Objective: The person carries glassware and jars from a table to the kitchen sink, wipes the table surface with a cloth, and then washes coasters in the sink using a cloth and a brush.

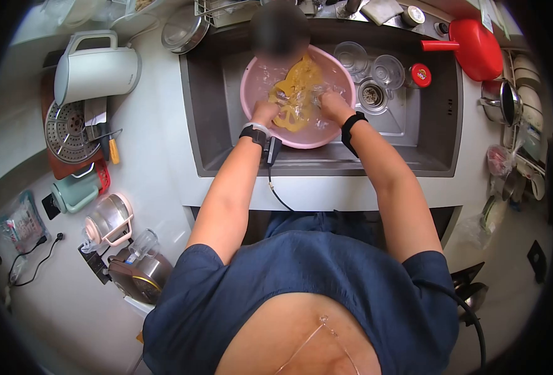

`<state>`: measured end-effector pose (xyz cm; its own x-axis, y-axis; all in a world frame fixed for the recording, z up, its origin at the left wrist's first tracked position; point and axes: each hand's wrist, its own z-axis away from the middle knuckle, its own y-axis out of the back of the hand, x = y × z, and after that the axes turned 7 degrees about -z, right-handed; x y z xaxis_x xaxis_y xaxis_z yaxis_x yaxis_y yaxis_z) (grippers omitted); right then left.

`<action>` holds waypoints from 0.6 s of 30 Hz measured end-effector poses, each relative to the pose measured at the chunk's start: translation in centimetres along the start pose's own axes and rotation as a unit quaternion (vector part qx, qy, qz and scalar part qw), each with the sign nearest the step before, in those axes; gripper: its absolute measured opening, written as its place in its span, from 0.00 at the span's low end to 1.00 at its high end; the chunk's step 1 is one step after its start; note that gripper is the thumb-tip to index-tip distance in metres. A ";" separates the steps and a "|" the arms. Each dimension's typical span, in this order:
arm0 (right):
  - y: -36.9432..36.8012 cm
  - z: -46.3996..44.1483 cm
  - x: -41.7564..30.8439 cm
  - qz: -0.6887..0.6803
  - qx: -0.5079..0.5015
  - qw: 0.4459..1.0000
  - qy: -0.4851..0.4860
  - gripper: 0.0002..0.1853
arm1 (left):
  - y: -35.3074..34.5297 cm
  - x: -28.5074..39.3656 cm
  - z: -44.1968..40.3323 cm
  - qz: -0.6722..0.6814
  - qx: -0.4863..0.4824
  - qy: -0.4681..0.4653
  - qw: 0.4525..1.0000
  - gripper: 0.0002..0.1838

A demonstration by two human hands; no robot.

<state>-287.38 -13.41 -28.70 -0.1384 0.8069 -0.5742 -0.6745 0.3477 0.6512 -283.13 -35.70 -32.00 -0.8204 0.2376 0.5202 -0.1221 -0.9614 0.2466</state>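
Note:
A pink basin (pixel 246 94) holding water stands in the sink. In it lies a yellow, floppy piece with openings in it (pixel 296 84); its exact kind I cannot make out. My left hand (pixel 266 114) reaches over the basin's left side, its fingers closed on the lower left edge of the yellow piece. On the right side of the basin, my right hand (pixel 335 106) dips toward the water close to the yellow piece. Splashing water and glare hide its fingertips. Dark bands circle both wrists.
Around the basin runs a dark sink (pixel 435 112). Clear plastic containers (pixel 387 70), a red-lidded jar (pixel 420 75) and the drain (pixel 371 95) are to its right. A red pan (pixel 476 49) rests at the right rim. On the left counter stand a white kettle (pixel 98 67) and a steamer plate (pixel 70 132).

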 end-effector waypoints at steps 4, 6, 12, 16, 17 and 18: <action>-1.3 -0.2 0.1 0.061 0.030 0.997 -0.026 0.15 | 2.4 3.2 4.6 0.118 0.017 -0.071 0.990 0.16; -2.0 -0.3 -0.3 0.038 0.114 0.991 -0.053 0.15 | 3.1 4.1 6.4 0.147 0.044 -0.090 0.984 0.15; 0.9 -0.3 -2.5 -0.117 0.002 0.986 -0.115 0.14 | 4.1 5.6 10.9 0.180 0.093 -0.096 0.974 0.14; -2.8 -1.4 0.1 -0.085 0.206 0.959 -0.175 0.16 | 3.9 5.7 11.4 0.181 0.102 -0.091 0.974 0.16; -4.1 -1.6 0.7 -0.035 0.357 0.912 -0.198 0.15 | 3.7 5.6 11.5 0.185 0.099 -0.091 0.973 0.17; -3.6 -1.2 0.3 -0.035 0.357 0.912 -0.199 0.15 | 3.6 5.6 11.5 0.189 0.095 -0.091 0.973 0.17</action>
<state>-285.86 -14.98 -31.83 0.2578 0.8306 -0.4936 -0.0084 0.5127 0.8585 -281.70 -36.26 -18.80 -0.6715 -0.0915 0.7353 0.2901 -0.9456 0.1472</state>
